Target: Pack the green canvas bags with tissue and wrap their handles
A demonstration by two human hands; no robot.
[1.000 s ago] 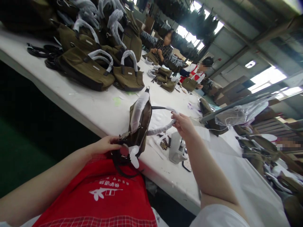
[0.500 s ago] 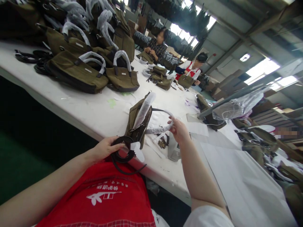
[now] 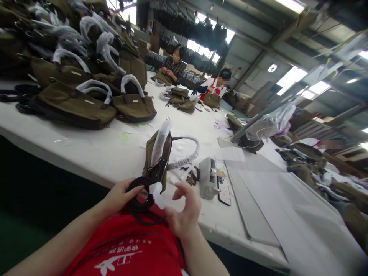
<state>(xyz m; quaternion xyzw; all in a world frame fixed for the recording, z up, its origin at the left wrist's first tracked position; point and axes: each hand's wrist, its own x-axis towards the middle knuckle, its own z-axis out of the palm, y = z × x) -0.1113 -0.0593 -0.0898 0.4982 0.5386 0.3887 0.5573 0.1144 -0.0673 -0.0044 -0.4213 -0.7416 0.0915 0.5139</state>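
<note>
My left hand (image 3: 122, 195) grips a coiled black strap (image 3: 140, 209) at the table's front edge, and a white tag (image 3: 157, 195) hangs beside the coil. Just behind it stands a small olive bag (image 3: 153, 153), its wrapped handle (image 3: 194, 153) sticking out to the right over the table. My right hand (image 3: 185, 209) is right of the tag, thumb and fingers apart, holding nothing. Whether the coil touches the bag I cannot tell.
Olive bags (image 3: 77, 101) are heaped at the left of the white table (image 3: 94, 161). A grey tape dispenser (image 3: 208, 178), a phone (image 3: 224, 190) and small metal parts (image 3: 192, 178) lie right of the bag. Two people work at the far side.
My right hand has let go of the wrapped handle and come down and left, near the tag. My left hand still holds the coil. The view has shifted.
</note>
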